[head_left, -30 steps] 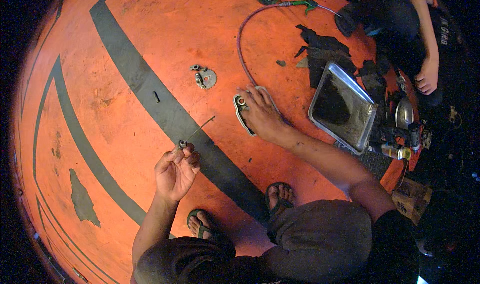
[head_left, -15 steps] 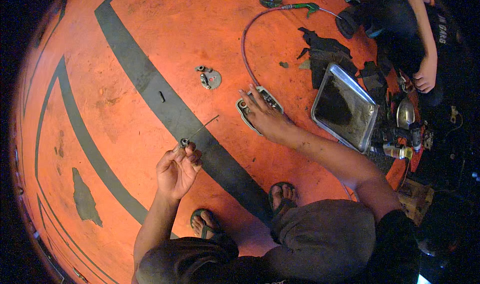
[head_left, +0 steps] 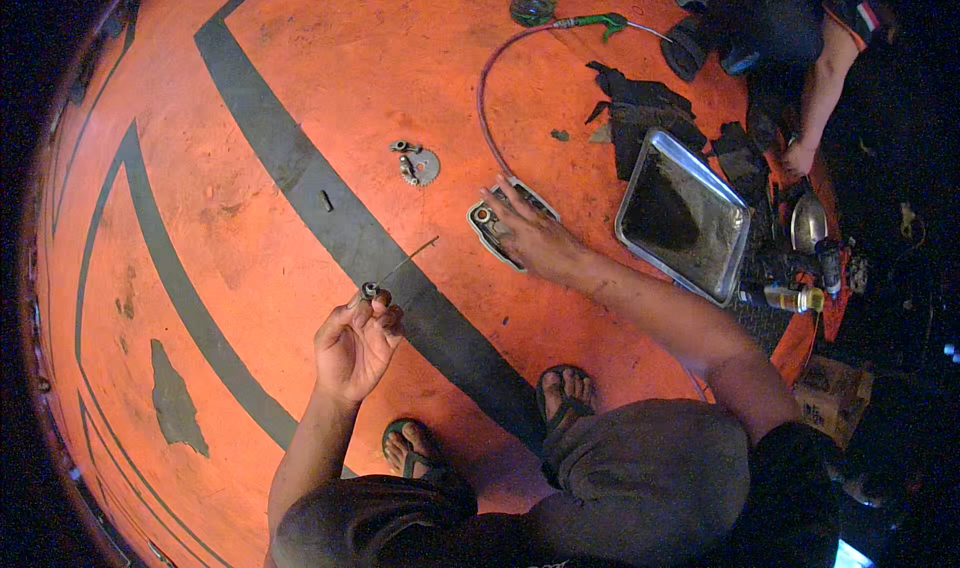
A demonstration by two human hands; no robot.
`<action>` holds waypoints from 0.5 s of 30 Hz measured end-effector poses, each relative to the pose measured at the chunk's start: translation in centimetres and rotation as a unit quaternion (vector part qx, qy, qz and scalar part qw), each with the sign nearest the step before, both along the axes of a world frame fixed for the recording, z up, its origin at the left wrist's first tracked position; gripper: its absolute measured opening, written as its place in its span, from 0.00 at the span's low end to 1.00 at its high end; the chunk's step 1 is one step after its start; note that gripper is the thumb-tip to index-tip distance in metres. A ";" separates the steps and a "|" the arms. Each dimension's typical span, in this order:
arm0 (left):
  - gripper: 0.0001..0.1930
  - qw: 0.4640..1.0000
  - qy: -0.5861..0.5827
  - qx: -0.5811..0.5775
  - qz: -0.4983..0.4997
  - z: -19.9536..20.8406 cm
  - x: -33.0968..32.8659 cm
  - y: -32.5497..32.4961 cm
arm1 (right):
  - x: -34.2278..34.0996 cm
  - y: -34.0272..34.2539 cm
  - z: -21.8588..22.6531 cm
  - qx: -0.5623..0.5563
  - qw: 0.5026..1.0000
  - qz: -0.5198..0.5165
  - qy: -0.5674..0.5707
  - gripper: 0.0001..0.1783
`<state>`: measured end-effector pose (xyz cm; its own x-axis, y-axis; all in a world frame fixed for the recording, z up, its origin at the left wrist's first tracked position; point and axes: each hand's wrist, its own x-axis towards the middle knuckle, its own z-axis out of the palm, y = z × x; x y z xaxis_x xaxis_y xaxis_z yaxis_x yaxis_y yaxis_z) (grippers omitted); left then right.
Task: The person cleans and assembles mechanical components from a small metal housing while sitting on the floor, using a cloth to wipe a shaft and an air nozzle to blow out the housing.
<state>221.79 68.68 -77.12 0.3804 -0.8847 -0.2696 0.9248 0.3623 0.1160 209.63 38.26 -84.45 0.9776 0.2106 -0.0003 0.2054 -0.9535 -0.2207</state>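
The left hand [head_left: 357,346] pinches a small dark metal ring-shaped part [head_left: 370,290] between its fingertips, above the orange-painted floor [head_left: 200,158] with grey stripes; a thin straight metal rod [head_left: 412,255] slants up and away from it, and whether ring and rod are one piece is too small to tell. The right hand [head_left: 535,238] lies with fingers spread over a pale-rimmed metal casing [head_left: 490,233], covering much of its middle; its thumb is hidden, so whether it grips or merely rests cannot be told. A round opening shows at the casing's uncovered left end. Beyond, a grey toothed metal disc [head_left: 427,168] lies partly under small metal pieces [head_left: 405,148], their shapes hard to make out. To the right, a shallow rectangular silver metal tray [head_left: 690,163] holds a dark patch of residue or liquid; which, cannot be told. A clear jar [head_left: 537,0] with something greenish low inside is cut off by the upper edge. A rounded shiny metal bowl [head_left: 808,223] sits beyond the tray, its contents unclear, near a co-worker's hand [head_left: 799,159]. Deep shadow swallows most things at far right.
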 end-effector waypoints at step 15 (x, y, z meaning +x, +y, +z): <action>0.09 1.000 -0.022 0.020 0.002 0.9 0.0 0.8 | 0.0 0.2 1.4 -0.017 0.998 0.050 0.028 0.26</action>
